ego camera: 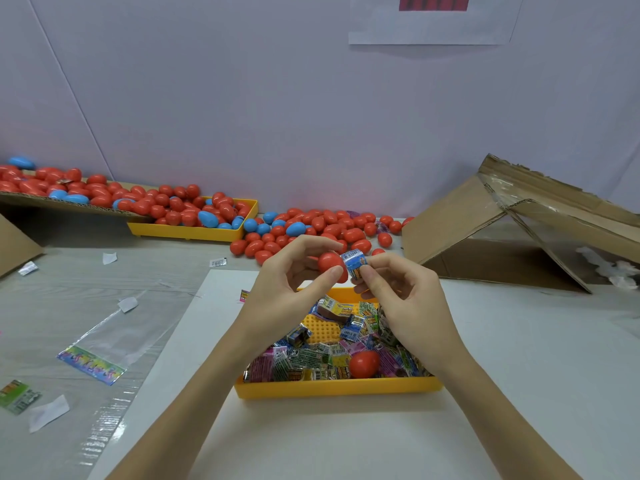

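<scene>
Holding what, the left hand [291,282]?

A red egg [329,263], gripped between the thumb and the curled fingers [311,241], in the air above the far edge of the near yellow tray [339,390].

And the right hand [405,299]?

Its fingers pinch a small blue packet [354,262], which touches the right side of the egg. Whether the egg is open there I cannot tell.

What lies in that tray?

A heap of printed packets [304,360] in many colours, and a second red egg [363,363] near the front right corner. The tray stands on a white sheet [329,441] at the front edge of the counter [536,341].

What about the back edge?

A second yellow tray [194,233] sits there, left of centre, heaped with red and blue eggs [194,209]. Loose eggs [311,230] lie on the counter just to its right, and others cover a cardboard flap [69,206] that slopes down to it from the left.

Anything on the right?

An open cardboard box [467,233], lying on its side at the back right corner. At the front left a clear plastic bag [104,341] with a colourful strip lies flat, with scraps of wrapper [48,414] around it.
</scene>
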The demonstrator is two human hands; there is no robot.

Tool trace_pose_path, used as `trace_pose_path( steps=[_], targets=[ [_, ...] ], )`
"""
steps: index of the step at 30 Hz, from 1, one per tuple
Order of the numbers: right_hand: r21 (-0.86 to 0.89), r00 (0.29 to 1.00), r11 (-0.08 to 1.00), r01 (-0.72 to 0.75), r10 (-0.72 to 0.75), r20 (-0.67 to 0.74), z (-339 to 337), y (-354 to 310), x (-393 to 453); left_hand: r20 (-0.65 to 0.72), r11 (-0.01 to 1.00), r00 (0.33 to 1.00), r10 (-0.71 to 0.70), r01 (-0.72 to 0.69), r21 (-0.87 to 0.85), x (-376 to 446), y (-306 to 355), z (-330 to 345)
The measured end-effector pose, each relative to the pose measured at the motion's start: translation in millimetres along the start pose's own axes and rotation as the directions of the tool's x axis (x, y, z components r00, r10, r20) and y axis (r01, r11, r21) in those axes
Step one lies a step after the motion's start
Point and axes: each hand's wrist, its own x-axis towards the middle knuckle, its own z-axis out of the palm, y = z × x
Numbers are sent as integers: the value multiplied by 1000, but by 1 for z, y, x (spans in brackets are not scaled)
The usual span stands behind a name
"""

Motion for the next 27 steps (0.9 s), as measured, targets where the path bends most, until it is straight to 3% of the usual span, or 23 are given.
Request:
trace_pose_path(
  steps=[27],
  targets=[
    [12,1000,999,-30,30,5,1,-3,0,-22,998,999,-46,45,-35,0,0,2]
  ],
)
